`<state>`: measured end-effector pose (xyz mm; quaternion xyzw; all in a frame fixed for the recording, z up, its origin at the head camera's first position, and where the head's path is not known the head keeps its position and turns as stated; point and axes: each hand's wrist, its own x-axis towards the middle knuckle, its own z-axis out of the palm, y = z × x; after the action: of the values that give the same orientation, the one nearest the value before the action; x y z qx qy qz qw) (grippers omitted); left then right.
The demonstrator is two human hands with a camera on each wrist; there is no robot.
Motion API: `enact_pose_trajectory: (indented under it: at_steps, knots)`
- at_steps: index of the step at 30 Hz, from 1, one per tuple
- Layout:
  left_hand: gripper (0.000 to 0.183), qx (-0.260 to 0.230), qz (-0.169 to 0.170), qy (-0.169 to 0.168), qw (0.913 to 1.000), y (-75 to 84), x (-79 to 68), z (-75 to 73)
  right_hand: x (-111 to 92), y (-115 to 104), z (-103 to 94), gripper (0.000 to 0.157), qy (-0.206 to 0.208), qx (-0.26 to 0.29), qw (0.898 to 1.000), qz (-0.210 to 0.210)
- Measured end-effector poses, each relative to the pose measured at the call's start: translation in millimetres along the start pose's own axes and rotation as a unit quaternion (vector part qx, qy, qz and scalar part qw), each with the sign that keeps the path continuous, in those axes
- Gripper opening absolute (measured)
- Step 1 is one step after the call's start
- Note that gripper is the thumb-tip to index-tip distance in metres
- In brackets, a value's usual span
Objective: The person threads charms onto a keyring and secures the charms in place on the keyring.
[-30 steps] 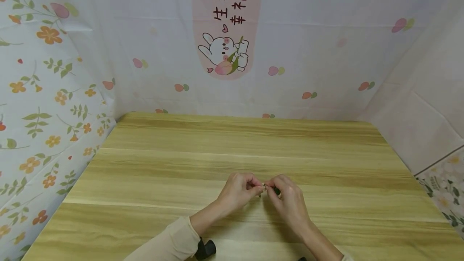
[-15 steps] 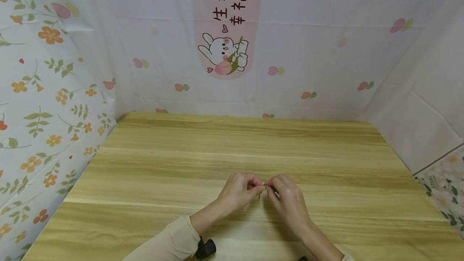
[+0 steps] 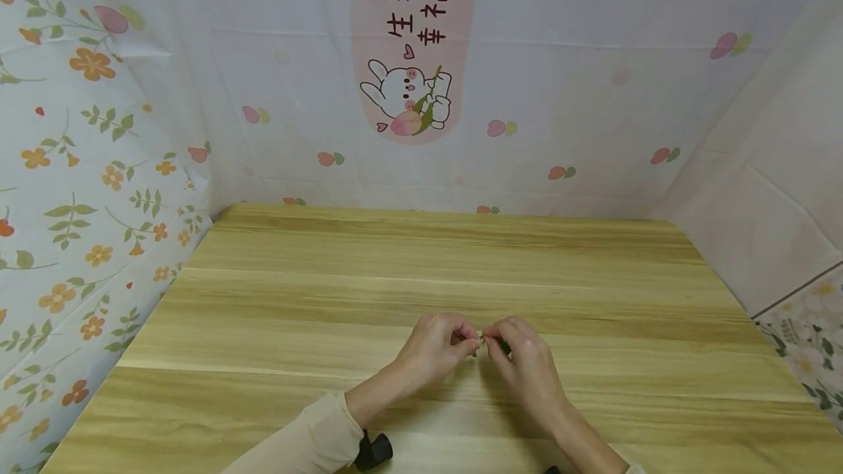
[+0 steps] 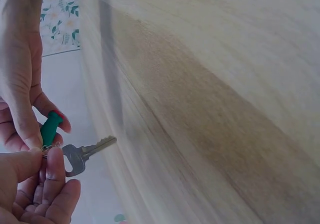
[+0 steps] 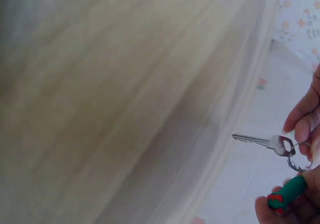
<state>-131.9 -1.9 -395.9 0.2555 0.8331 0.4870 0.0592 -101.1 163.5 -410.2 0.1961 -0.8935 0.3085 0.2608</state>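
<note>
In the head view my left hand (image 3: 431, 348) and right hand (image 3: 527, 364) meet fingertip to fingertip above the table. My left thumb and fingers pinch a small metal key ring (image 5: 291, 164). From the ring hangs a silver key (image 5: 274, 144), its toothed blade pointing away from both hands. A green keychain charm (image 5: 292, 190) with a red end lies within my right hand's curled fingers. The right thumb and index finger pinch close to the ring, where a short chain joins the charm. In the left wrist view the fingertips partly hide the ring.
The wood-grain table (image 3: 369, 262) spreads out below and beyond the hands. A printed cloth (image 3: 296, 93) rises behind its far edge, with a flowered cloth (image 3: 92, 167) at the left. A black wrist camera (image 3: 375, 452) sits by the left sleeve.
Both hands stay almost in place, with slight finger movement at the ring. The key under the left fingers has shifted a little.
</note>
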Motion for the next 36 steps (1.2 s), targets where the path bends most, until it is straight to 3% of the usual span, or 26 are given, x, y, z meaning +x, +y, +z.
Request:
enact_pose_trajectory:
  at_steps: [4, 11, 19, 26, 30, 36]
  knots:
    - [0.008, 0.013, 0.016, 0.002, 0.9998, -0.6, -0.5, 0.8, 3, -2, -1.6, 0.022, -0.008, 0.015, 0.999, 0.038]
    - [0.007, 0.03, 0.036, 0.012, 0.9988, -1.3, -2.3, 0.9, 3, -3, -5.3, 0.02, -0.016, 0.002, 1.0, 0.018]
    - [0.004, 0.023, 0.071, 0.018, 0.9971, 2.6, -5.8, 2.8, 4, 0, -7.6, 0.019, -0.005, 0.018, 0.999, 0.05]
    - [0.005, -0.01, 0.019, 0.041, 0.9989, 3.6, -4.7, 1.4, 4, -1, -13.5, 0.022, 0.016, 0.041, 0.998, 0.036]
    - [0.005, -0.019, 0.014, 0.057, 0.9981, 4.4, -3.8, 1.1, 4, -4, -15.2, 0.022, 0.018, 0.054, 0.998, 0.021]
    - [0.004, -0.053, 0.004, 0.047, 0.9975, 6.5, -3.4, 3.4, 5, -8, -14.7, 0.022, 0.02, 0.061, 0.998, 0.013]
